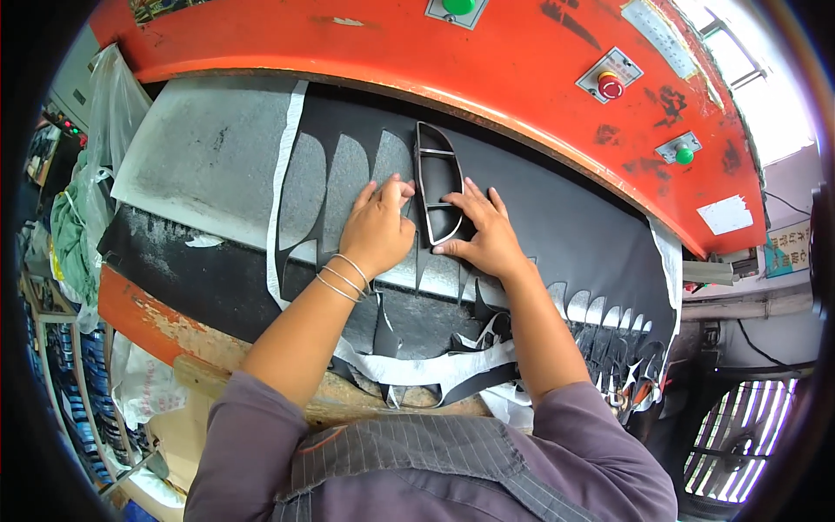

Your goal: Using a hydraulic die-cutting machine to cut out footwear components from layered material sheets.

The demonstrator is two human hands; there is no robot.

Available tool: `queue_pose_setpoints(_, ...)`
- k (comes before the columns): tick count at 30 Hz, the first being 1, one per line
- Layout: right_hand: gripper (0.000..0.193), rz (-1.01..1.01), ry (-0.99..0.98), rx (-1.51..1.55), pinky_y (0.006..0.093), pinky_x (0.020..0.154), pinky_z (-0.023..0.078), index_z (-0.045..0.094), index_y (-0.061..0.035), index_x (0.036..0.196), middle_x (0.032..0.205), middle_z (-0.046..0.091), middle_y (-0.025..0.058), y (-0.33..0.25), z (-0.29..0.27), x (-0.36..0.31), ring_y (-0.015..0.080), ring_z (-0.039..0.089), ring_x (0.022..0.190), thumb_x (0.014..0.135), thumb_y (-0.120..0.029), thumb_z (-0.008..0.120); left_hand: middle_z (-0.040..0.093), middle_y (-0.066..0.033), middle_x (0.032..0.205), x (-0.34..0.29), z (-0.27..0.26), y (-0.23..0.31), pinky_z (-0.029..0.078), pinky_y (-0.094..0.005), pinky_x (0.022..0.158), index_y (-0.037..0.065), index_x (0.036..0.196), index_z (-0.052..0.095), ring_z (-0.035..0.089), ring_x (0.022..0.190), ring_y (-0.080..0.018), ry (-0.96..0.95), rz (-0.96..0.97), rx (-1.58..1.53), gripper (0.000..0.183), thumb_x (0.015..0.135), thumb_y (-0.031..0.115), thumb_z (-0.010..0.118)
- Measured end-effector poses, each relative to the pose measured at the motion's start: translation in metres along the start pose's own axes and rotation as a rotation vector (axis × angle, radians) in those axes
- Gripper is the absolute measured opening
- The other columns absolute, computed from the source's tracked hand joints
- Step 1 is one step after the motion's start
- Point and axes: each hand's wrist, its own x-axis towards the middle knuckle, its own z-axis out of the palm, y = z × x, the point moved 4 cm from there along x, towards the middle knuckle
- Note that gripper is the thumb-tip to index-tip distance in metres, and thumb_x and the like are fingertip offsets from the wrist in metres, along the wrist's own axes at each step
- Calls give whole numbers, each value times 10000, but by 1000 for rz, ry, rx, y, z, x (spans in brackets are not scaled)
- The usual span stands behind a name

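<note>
A half-moon metal cutting die [424, 187] with cross bars stands on a black sheet of material [557, 209]. At its right edge, my right hand [487, 237] grips it, the fingers over the rim and the thumb by its lower end. My left hand [380, 228] lies just left of the die, fingers apart and slightly bent, over the cut part of the sheet. Long curved cut-outs [346, 170] run along the sheet left of the die, showing a grey surface through them. Two thin bracelets [345, 278] circle my left wrist.
An orange machine beam [522, 61] spans the far side, bearing a red button [611, 85] and a green button [684, 155]. A grey board [204, 157] lies at left. Black and white offcuts [417, 365] hang along the near edge. A fan [739, 444] stands lower right.
</note>
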Motion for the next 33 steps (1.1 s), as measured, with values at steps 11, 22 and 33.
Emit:
queue_pose_setpoints(11, 860, -76, 77, -17, 504, 1095, 281, 530, -123, 1286, 1335, 515, 192, -3, -4, -17, 347, 401, 1325, 584, -549, 785, 600, -130, 1234, -5, -2, 2, 226, -471, 1121, 19, 1164, 397, 501, 1235, -283, -105, 18, -15, 442, 747, 72, 533)
queue_pose_setpoints(22, 599, 313, 1661, -80, 455, 1124, 184, 330, -9, 1420, 1485, 237, 260, 86, -252, -131, 352, 209, 1400, 989, -414, 430, 511, -100, 717, 52, -109, 149, 401, -395, 645, 53, 727, 533, 482, 705, -305, 677, 561, 122, 202, 888, 165, 580)
queue_pose_setpoints(33, 488, 74, 180, 197, 409, 849, 488, 630, -43, 1105, 1054, 633, 176, -88, -55, -207, 352, 599, 999, 744, -341, 769, 580, -131, 780, -138, -58, 122, 487, -460, 662, 71, 721, 598, 589, 720, -337, -321, 118, 145, 290, 887, 300, 540)
